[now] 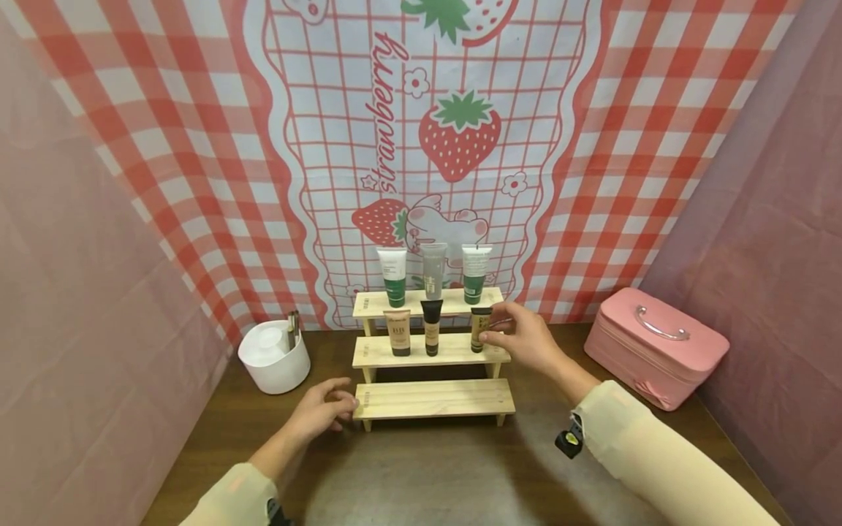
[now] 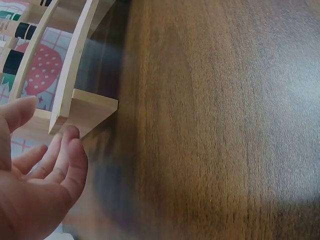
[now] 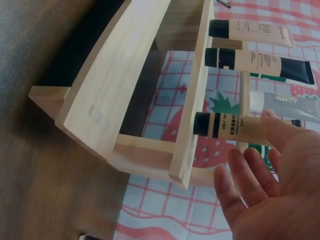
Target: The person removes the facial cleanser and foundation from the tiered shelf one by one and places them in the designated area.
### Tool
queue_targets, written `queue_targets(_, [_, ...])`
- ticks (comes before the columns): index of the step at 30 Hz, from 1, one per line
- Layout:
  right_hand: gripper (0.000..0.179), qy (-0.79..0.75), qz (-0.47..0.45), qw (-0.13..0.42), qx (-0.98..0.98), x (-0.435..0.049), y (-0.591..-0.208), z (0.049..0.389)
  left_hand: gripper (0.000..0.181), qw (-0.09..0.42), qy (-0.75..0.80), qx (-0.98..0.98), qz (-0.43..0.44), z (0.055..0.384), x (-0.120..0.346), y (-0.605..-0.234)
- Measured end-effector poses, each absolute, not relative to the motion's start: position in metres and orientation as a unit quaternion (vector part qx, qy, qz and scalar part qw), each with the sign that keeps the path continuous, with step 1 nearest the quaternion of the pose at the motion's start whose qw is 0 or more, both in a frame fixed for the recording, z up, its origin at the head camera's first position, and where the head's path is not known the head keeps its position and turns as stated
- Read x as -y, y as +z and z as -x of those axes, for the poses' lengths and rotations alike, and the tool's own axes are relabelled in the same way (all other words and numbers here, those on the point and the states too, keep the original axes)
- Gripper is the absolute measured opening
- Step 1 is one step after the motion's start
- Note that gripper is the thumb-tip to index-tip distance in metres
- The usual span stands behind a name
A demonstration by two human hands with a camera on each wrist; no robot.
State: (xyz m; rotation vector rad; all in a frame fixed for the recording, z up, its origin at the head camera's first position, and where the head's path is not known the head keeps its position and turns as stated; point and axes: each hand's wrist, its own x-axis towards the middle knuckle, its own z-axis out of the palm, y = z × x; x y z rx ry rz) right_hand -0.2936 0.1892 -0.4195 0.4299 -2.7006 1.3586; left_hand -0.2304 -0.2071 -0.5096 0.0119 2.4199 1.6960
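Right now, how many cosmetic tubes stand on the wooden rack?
6. Left to right, top shelf: white-green tube, grey tube, second white-green tube. Middle shelf: BB tube, beige-black tube, gold tube.

I sit far away and see a long cream left sleeve [image 1: 226, 500] at the near left and a cream right sleeve [image 1: 664, 446] at the near right. The right cuff looks loose and wrinkly. By it, a dark strap [image 1: 577, 425] holds a little black box [image 1: 563, 444] with a round yellow-green spot.
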Motion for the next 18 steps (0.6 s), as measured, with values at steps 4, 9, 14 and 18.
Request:
queue_targets(4, [0.039,0.445,-0.137,0.048,0.884,-0.187,-0.420,0.295,0.061,0.109,0.585,-0.804,-0.012,0.232,0.208,-0.510])
queue_targets(9, [0.034,0.444,-0.128,0.057,0.885,-0.185,-0.422,0.296,0.064,0.119,0.606,-0.786,-0.007,0.234,0.207,-0.514])
queue_targets(14, [0.032,0.446,-0.121,0.062,0.885,-0.183,-0.423,0.296,0.061,0.124,0.615,-0.779,0.007,0.235,0.206,-0.520])
queue_targets(18, [0.031,0.444,-0.118,0.069,0.886,-0.187,-0.419,0.293,0.060,0.122,0.616,-0.778,0.010,0.236,0.207,-0.521])
